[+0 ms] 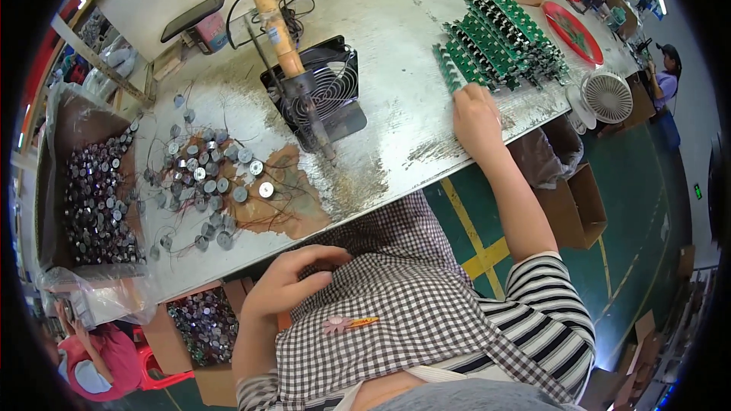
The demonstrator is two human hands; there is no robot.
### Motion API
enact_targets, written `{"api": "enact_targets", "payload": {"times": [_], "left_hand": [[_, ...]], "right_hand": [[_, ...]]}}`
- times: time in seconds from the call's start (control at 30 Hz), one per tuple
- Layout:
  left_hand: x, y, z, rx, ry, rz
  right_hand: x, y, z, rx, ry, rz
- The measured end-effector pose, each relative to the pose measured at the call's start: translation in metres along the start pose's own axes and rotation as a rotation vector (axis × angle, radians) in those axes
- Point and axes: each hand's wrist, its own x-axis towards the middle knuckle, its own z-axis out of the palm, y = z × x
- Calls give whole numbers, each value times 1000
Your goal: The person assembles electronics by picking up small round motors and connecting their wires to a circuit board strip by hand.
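My right hand point(478, 118) is at the table's front edge on the right, its fingers closed on the near end of a green circuit board strip point(448, 65). That strip lies along the left side of a stack of green circuit boards point(502, 39) edged with small metal parts. My left hand point(293, 280) hovers over my checked apron, with its thumb and fingers apart and nothing in it. A soldering iron point(285, 49) with a wooden handle rests on a stand before a black fan point(335, 80). Small round metal motors point(221, 184) with thin wires lie in a loose pile on the left.
A lined box of motors point(47, 205) stands at the table's left end, another box point(164, 335) below it. On the right are a red tray point(550, 11), a white fan point(607, 97) and a carton point(586, 217) below the edge. Two other people are farther off.
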Motion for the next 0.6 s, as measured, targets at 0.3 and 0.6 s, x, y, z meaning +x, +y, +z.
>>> {"api": "enact_targets", "payload": {"times": [0.3, 0.6], "left_hand": [[111, 17, 45, -774, 54, -287], [99, 11, 36, -593, 265, -306]], "right_hand": [[-71, -91, -44, 1093, 88, 28], [-62, -121, -42, 1129, -123, -172]]}}
